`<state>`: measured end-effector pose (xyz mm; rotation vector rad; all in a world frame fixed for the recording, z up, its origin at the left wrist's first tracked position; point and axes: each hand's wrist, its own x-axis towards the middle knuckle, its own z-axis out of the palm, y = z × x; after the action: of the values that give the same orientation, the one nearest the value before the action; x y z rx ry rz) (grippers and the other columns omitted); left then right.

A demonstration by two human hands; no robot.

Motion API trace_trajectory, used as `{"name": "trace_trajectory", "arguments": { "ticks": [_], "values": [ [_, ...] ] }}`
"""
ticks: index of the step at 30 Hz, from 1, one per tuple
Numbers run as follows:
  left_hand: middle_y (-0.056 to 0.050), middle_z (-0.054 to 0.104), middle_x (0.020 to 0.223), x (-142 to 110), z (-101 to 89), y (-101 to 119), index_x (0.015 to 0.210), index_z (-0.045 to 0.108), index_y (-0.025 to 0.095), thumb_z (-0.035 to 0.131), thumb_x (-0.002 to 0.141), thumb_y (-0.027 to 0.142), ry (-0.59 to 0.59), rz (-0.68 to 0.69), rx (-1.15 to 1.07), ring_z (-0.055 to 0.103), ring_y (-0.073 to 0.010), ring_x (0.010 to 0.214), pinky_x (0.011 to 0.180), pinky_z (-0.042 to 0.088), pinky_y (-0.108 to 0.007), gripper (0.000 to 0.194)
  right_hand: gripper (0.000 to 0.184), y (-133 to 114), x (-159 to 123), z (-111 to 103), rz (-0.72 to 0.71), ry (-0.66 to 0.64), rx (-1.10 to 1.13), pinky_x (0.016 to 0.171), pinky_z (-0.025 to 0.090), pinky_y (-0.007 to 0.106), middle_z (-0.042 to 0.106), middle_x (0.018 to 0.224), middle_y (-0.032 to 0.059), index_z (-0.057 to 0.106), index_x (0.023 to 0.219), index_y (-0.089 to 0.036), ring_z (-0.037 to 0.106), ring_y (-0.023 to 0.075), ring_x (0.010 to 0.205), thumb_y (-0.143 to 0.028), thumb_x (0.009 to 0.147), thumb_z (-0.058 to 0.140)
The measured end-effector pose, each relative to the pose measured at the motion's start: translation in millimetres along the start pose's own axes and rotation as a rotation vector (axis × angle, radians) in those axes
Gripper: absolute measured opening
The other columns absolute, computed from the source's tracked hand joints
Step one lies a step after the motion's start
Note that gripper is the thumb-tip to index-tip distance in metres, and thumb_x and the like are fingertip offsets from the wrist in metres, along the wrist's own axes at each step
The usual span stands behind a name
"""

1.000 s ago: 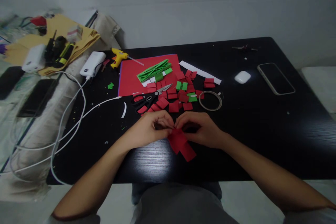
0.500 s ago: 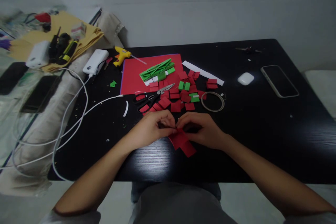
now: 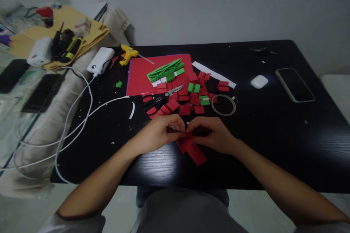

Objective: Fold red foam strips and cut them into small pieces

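Red folded paper (image 3: pixel 195 153) is pinched at its upper end between my left hand (image 3: pixel 165 133) and my right hand (image 3: pixel 212 134). Two red strips hang from it above the front of the table, one angled to the lower right. Fingertips of both hands meet at the top and hide the fold there. Just beyond my hands lie several small folded red paper pieces (image 3: pixel 184 109) and a few green ones (image 3: pixel 193 87). Black-handled scissors (image 3: pixel 161 99) rest on the pieces with their blades half apart. To the right is a roll of tape (image 3: pixel 223 105).
On a red sheet (image 3: pixel 138 80) lies a bundle of folded green paper (image 3: pixel 165 71). A yellow glue gun (image 3: pixel 128 54) and a white power bank (image 3: pixel 100 60) sit at the back left. White cables (image 3: pixel 90 116) cross the left side. A white earbud case (image 3: pixel 259 81) and a phone (image 3: pixel 295 85) are at right.
The whole view has shifted slightly, so the table items sit a little farther right. Both hands keep their pinch; the red paper's hanging strips have turned a little, with one now less visible.
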<state>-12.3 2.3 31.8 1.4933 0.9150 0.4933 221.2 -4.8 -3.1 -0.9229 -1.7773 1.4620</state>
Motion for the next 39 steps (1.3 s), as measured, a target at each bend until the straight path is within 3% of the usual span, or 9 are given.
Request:
{"name": "trace_trajectory", "arguments": {
  "ticks": [8,15,21,39],
  "values": [
    [0.001,0.072,0.083,-1.2,-0.5,-2.7,0.091,0.063,0.018,0.063,0.089,0.010,-0.033,-0.002,-0.006,0.070,-0.0130,0.075,0.068,0.052,-0.023,0.008,0.025,-0.7,0.6,-0.3,0.017,0.005,0.005,0.068,0.061,0.022,0.078,0.085,0.0023,0.077,0.094,-0.020,0.076,0.0153,0.074,-0.038,0.079,0.089],
    [0.001,0.071,0.078,1.5,-2.0,-6.5,0.090,0.062,0.018,0.072,0.089,0.022,0.039,-0.002,-0.019,0.068,-0.0132,0.072,0.065,0.051,-0.022,0.010,0.017,5.2,0.9,1.6,0.055,0.079,0.004,0.070,0.062,0.024,0.080,0.086,0.0018,0.078,0.096,-0.022,0.076,0.0160,0.075,-0.029,0.082,0.084],
    [0.002,0.069,0.075,1.9,-2.1,-4.1,0.088,0.063,0.017,0.073,0.087,0.020,0.091,0.013,0.033,0.065,-0.0116,0.069,0.062,0.048,-0.021,0.010,0.012,2.9,2.8,1.0,0.084,0.080,0.032,0.073,0.062,0.025,0.081,0.088,0.0021,0.079,0.094,-0.021,0.077,0.0165,0.079,-0.022,0.082,0.081],
    [0.003,0.067,0.076,1.7,-0.2,-1.9,0.090,0.063,0.018,0.071,0.088,0.017,0.145,0.066,0.141,0.065,-0.0113,0.070,0.064,0.049,-0.021,0.008,0.004,3.1,1.6,1.4,-0.067,0.170,-0.197,0.073,0.061,0.027,0.083,0.087,0.0035,0.082,0.089,-0.023,0.079,0.0192,0.077,-0.026,0.088,0.079]
  ]
}}
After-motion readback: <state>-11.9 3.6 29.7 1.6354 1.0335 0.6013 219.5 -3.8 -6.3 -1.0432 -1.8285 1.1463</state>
